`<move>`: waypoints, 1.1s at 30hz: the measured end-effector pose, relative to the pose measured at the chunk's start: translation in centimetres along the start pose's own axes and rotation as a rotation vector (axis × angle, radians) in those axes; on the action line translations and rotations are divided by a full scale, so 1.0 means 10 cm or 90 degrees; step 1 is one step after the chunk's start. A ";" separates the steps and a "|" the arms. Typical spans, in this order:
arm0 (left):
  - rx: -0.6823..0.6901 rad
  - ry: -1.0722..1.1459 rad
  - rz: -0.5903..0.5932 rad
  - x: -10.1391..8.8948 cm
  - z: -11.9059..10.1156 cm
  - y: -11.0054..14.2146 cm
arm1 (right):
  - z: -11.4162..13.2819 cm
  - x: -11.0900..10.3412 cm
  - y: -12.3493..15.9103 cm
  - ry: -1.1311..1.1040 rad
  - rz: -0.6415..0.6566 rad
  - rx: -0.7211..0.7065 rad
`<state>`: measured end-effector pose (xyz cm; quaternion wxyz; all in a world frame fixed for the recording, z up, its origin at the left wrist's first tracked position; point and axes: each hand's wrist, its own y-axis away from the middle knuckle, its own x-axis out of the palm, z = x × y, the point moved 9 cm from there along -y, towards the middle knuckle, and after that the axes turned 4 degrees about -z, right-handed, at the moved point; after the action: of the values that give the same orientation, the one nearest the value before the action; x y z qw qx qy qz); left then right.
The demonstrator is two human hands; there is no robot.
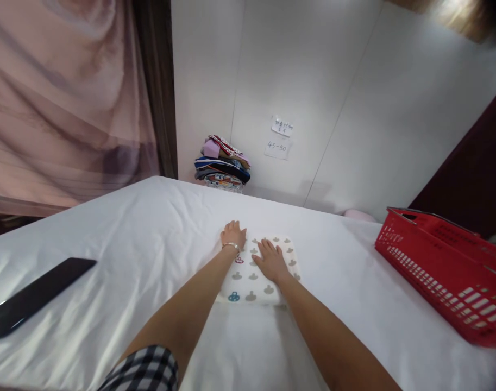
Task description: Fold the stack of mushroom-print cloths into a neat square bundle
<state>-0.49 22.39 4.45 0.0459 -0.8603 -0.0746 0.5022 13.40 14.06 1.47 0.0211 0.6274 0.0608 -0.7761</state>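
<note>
A folded white cloth point(251, 282) with a pattern of small grey shapes lies flat on the white sheet point(150, 244) in the middle. My right hand point(270, 259) rests on top of it, palm down, fingers spread. My left hand point(233, 234), with a bracelet on the wrist, lies at the cloth's far left corner, its fingers curled down onto the edge. Whether they pinch the cloth is hidden. Both forearms reach forward from the bottom of the view.
A red plastic basket point(443, 266) stands at the right. A dark phone-like slab point(31, 296) lies at the left. A stack of folded clothes point(222, 163) sits by the back wall, under two paper notes point(281, 136). A pink curtain point(60, 98) hangs at left.
</note>
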 end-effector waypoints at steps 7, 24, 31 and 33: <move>0.151 -0.142 0.143 0.30 -0.13 0.27 | 0.02 -0.01 -0.05 -0.006 0.050 -0.001; 0.137 -0.165 0.109 0.32 -0.12 0.27 | -0.76 -0.08 -0.21 -0.027 0.029 0.169; 0.139 -0.144 0.105 0.30 -0.13 0.28 | -0.75 -0.14 -0.20 -0.021 0.064 0.152; 0.139 -0.141 0.105 0.29 -0.13 0.28 | -0.76 -0.14 -0.15 -0.010 0.045 0.144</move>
<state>2.28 20.14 2.15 0.0895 -0.7930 0.0463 0.6008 20.89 16.41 1.35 -0.0222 0.6215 -0.0496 -0.7815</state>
